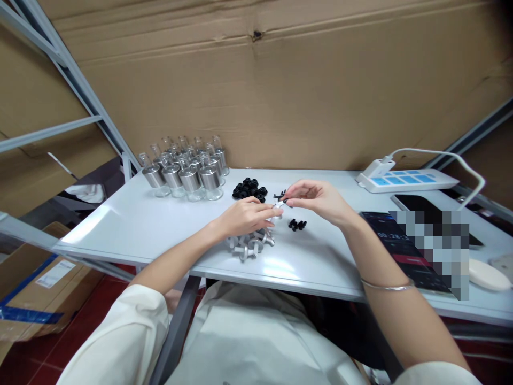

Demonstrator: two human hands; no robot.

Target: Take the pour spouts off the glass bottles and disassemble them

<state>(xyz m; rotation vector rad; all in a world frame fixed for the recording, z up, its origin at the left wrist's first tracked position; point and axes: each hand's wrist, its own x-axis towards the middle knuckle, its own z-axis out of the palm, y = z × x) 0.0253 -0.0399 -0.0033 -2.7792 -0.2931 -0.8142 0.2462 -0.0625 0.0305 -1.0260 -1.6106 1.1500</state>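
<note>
My left hand (250, 215) is closed on a small white plastic part (279, 205), above a pile of similar white and grey parts (250, 247). The fingertips of my right hand (310, 199) pinch a small black piece (285, 201) at the end of that white part. Whether the two pieces are joined I cannot tell. Just beyond my fingers lie some thin black pieces (279, 195). A small group of black pieces (297, 224) sits below my right hand. Behind my left hand is a heap of round black caps (249, 189).
Several glass bottles with metal bands (191, 181) stand at the back left of the white table (132, 224). To the right are a power strip (409, 181) with a charger and cable, a phone showing a timer (388, 238), and a white oval object (489, 274). Cardboard (280, 107) rises behind.
</note>
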